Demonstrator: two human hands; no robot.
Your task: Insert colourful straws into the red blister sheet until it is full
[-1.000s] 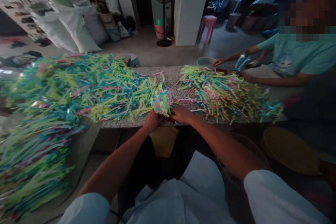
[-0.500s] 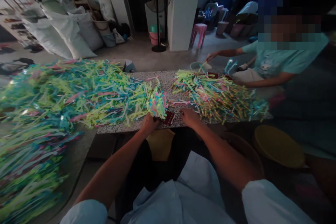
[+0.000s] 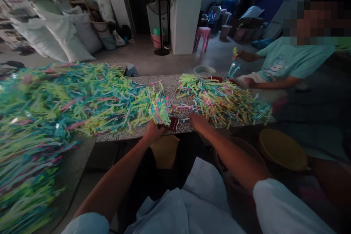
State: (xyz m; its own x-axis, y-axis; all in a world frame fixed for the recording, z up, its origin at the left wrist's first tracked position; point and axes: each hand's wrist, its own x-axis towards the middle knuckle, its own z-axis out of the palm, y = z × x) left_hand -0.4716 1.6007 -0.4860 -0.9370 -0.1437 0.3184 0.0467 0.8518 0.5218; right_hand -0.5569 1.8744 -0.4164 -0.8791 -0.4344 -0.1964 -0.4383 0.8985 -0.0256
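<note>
My left hand (image 3: 153,131) is closed around the lower end of an upright bundle of thin colourful plastic strips (image 3: 161,109), green, blue, pink and white. Between my hands a dark red block with rows of pale dots (image 3: 173,123) lies at the table's near edge. My right hand (image 3: 199,122) is closed, its fingertips pinching a thin pale strip (image 3: 185,119) that points left toward the block. Just beyond it, a few pink and white strips (image 3: 182,107) lie across the speckled stone table (image 3: 170,84).
A large heap of loose strips (image 3: 82,95) covers the left side. At right lies a pile of strips with orange-banded ends (image 3: 227,102). Across the table sits a co-worker (image 3: 285,65) holding strips, near a pale basin (image 3: 204,70). A yellow round stool (image 3: 282,150) stands at lower right.
A thin pale strip now shows at my right fingertips. The co-worker's raised hand has moved from above the basin to the right, holding strips up. My view has shifted slightly right.
</note>
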